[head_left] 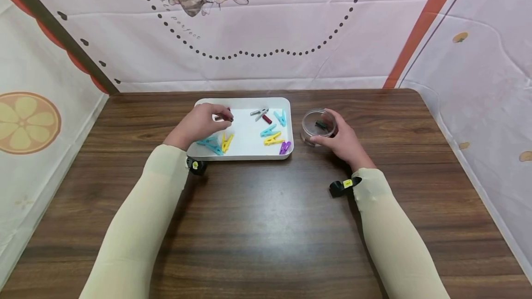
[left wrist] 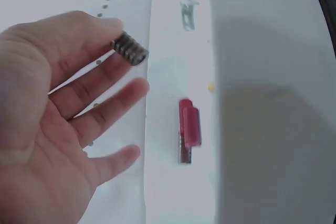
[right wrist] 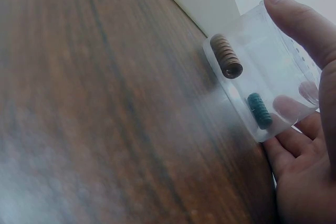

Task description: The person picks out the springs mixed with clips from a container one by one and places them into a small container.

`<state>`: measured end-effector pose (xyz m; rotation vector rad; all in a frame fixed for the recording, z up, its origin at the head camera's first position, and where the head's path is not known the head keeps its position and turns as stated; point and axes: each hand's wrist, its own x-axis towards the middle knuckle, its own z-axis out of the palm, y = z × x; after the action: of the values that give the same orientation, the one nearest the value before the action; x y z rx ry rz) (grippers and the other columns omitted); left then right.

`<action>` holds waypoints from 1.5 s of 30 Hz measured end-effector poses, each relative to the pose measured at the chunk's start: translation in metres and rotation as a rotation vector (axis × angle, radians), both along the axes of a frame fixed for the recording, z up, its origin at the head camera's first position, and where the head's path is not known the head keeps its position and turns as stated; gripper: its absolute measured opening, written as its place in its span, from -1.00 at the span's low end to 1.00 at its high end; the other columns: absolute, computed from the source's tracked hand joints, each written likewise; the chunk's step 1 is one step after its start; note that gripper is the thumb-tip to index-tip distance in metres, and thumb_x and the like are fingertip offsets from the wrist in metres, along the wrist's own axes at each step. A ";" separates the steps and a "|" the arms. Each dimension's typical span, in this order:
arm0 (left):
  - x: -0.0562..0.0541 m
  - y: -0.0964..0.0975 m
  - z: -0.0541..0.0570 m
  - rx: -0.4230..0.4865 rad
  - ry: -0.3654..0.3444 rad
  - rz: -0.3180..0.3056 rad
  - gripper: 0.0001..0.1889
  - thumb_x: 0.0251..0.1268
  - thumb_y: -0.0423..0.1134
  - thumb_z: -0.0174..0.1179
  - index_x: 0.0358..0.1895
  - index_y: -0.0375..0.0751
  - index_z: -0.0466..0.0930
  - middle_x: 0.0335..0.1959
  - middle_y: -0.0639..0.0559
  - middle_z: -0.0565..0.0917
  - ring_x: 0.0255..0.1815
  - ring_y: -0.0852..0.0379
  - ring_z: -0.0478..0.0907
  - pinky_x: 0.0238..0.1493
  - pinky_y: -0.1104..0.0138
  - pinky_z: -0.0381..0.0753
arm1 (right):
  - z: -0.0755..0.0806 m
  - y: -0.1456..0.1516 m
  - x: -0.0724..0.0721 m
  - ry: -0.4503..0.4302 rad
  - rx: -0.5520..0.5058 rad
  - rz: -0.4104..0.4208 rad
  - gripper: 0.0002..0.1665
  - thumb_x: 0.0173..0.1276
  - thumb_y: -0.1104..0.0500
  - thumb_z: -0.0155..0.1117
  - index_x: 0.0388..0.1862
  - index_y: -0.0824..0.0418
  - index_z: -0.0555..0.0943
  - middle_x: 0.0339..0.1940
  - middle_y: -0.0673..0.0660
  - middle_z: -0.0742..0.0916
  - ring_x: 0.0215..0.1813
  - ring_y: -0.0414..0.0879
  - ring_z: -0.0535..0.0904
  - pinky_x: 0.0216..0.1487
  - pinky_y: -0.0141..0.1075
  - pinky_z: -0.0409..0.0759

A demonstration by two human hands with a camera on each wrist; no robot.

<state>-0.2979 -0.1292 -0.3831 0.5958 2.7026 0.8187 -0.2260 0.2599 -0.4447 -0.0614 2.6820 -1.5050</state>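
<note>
My left hand (head_left: pixel 201 126) is over the left part of a white tray (head_left: pixel 249 140). Between its thumb and index finger it pinches a dark metal coil spring (left wrist: pixel 129 49); the other fingers are spread. To the right of the tray, my right hand (head_left: pixel 346 143) grips a clear round jar (right wrist: pixel 257 45) on the table, thumb on one side and fingers on the other. Inside the jar lie a bronze-coloured spring (right wrist: pixel 227 57) and a green spring (right wrist: pixel 259 111). Below the left hand, a red piece with metal coils (left wrist: pixel 190 124) lies in the tray.
Several clothespins lie in the tray: blue (head_left: pixel 270 130), yellow (head_left: pixel 273 139), purple (head_left: pixel 285 147) and grey (head_left: pixel 260 112). A dark red piece (head_left: pixel 267 119) lies beside the grey one. Patterned cloth (head_left: pixel 291 26) hangs behind the brown wooden table (head_left: pixel 266 225).
</note>
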 end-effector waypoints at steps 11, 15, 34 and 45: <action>0.006 0.005 0.003 0.378 -0.117 0.055 -0.70 0.33 -0.10 0.23 0.06 -0.10 0.62 -0.04 0.02 0.67 0.01 0.04 0.60 0.16 0.16 0.57 | 0.001 0.000 -0.001 -0.003 0.000 -0.002 0.17 0.04 -0.22 0.50 0.53 -0.04 0.08 0.48 0.08 0.38 0.50 -0.02 0.26 0.48 0.01 0.21; 0.007 0.006 0.005 0.495 -0.157 0.080 -0.70 0.33 -0.11 0.23 0.06 -0.10 0.61 -0.04 -0.04 0.66 0.05 -0.05 0.60 0.17 0.12 0.57 | 0.001 0.000 -0.001 0.001 -0.009 -0.001 0.16 0.04 -0.20 0.50 0.53 -0.03 0.09 0.48 0.08 0.38 0.49 -0.03 0.26 0.48 0.00 0.21; 0.009 0.039 0.002 0.712 -0.161 0.026 -0.72 0.32 -0.25 0.23 0.04 -0.26 0.60 -0.13 -0.07 0.65 -0.08 -0.09 0.64 -0.03 0.22 0.68 | -0.001 0.000 -0.001 0.008 0.006 0.004 0.16 0.05 -0.22 0.49 0.53 -0.03 0.08 0.48 0.08 0.38 0.49 -0.01 0.27 0.46 0.01 0.23; 0.012 0.074 0.002 0.768 -0.191 0.028 -0.72 0.30 -0.22 0.25 0.03 -0.22 0.61 -0.12 -0.13 0.66 -0.04 -0.17 0.62 0.00 0.20 0.67 | 0.001 0.000 -0.001 0.011 0.002 0.000 0.17 0.04 -0.23 0.49 0.53 -0.03 0.08 0.48 0.08 0.38 0.48 -0.02 0.28 0.47 0.00 0.23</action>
<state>-0.2862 -0.0548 -0.3808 0.5760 2.1655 1.8308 -0.2266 0.2594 -0.4437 -0.0701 2.6915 -1.5070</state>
